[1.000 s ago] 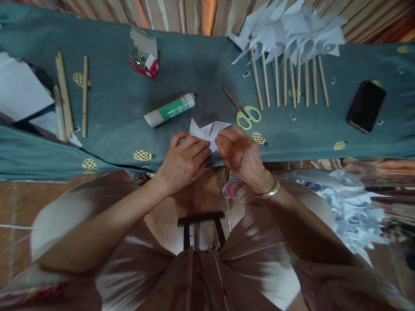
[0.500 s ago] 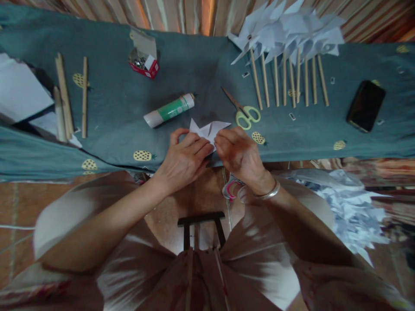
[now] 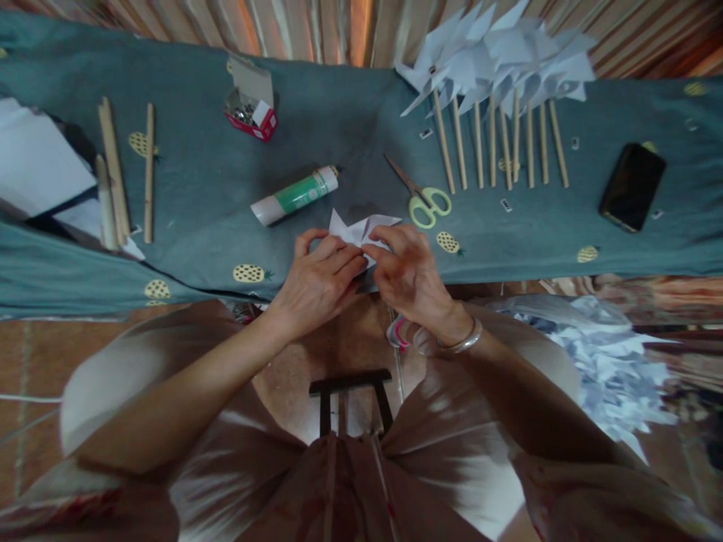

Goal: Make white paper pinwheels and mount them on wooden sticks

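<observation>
A small white paper pinwheel [image 3: 355, 230] with pointed, folded blades is at the table's front edge between my hands. My left hand [image 3: 321, 278] is closed on its left and lower side, fingers pressed over the paper. My right hand [image 3: 410, 275] grips the right side, with thumb and index finger near the middle of the paper. The fingers cover much of its lower part. Just beyond lies a glue stick [image 3: 297, 196] with a green label. Scissors [image 3: 421, 202] with light green handles rest to the right of it, blades pointing away.
Finished paper pinwheels on sticks [image 3: 497, 68] lie at the back right, near a black phone [image 3: 633, 187]. A red box of small metal pieces [image 3: 251, 113] stands at the back. Wooden sticks [image 3: 116, 177] and white paper sheets [image 3: 39, 162] are at left. A bag of folded paper [image 3: 610, 361] sits low right.
My right hand's fingers have shifted from the paper's right edge toward its middle, with the index finger and thumb now over the centre. My left hand stays on the paper.
</observation>
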Demonstrator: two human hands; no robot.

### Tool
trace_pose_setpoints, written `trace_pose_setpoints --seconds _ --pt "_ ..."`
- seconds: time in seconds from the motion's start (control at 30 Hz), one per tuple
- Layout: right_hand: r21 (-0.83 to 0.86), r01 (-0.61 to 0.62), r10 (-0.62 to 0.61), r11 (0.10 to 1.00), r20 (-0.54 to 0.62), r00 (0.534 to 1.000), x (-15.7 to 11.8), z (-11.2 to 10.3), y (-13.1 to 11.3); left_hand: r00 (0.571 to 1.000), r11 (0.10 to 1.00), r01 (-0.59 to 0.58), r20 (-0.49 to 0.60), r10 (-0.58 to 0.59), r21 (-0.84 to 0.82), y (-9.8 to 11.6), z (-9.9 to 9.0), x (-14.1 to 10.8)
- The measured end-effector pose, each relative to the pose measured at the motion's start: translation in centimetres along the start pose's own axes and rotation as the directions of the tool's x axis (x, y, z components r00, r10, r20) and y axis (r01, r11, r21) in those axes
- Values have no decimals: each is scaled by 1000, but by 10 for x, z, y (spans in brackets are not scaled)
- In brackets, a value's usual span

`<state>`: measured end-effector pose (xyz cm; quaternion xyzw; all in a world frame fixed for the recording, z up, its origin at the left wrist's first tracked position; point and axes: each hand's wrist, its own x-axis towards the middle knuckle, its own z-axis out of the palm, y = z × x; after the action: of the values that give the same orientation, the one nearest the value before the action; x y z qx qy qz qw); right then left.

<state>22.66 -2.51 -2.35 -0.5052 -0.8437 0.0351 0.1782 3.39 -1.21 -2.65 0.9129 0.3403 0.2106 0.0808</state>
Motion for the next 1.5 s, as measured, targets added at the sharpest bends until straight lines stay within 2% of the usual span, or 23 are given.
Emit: trace_pose_setpoints --seconds 0.23,0.33,0.57,0.7,0.77,0.83,0.9,0.93,0.97,1.03,1.07,1.13,1.23,1.33,1.5 --pt "46 50 -50 998 -8 999 1 -1 -3 997 998 -30 -65 34 59 -7 0 -5" --pt "67 46 -45 997 -13 999 2 0 -4 996 999 -11 -86 15 43 -9 -3 -4" --pt "83 8 -6 997 -26 1000 8 5 -6 982 990 128 -131 -134 -58 -14 -9 -2" --pt "59 19 -14 998 -75 997 11 7 -5 974 982 169 -139 -180 -83 -19 -18 -2" --pt "69 19 -12 997 -97 995 11 8 -4 965 973 182 -162 -205 -143 -21 -25 -3" --pt "107 6 6 994 -111 994 11 10 -2 946 934 229 -164 -280 -274 -20 -30 -5" --pt "168 -21 42 986 -124 991 10 11 0 898 809 336 -96 -430 -483 -15 -31 -8" --pt "199 -37 64 979 -132 989 10 12 1 858 685 402 -9 -513 -608 -12 -30 -9" --pt "227 -54 88 972 -142 986 10 13 1 802 508 463 98 -590 -726 -8 -27 -10" --pt "272 -80 125 959 -154 980 10 12 1 707 133 528 348 -616 -839 1 -22 -11" --pt "286 -90 139 954 -156 978 10 12 1 675 3 526 415 -611 -851 5 -20 -11" --pt "305 -103 156 947 -154 976 11 11 0 644 -176 492 493 -585 -852 10 -17 -10" --pt "331 -101 160 938 -157 974 12 8 -1 625 -346 417 542 -563 -840 12 -16 -6" --pt "352 -74 137 933 -156 978 11 7 -2 596 -472 344 577 -559 -812 12 -17 0" --pt "249 -26 72 968 -178 981 11 6 -7 570 -532 266 576 -586 -804 13 -18 8"
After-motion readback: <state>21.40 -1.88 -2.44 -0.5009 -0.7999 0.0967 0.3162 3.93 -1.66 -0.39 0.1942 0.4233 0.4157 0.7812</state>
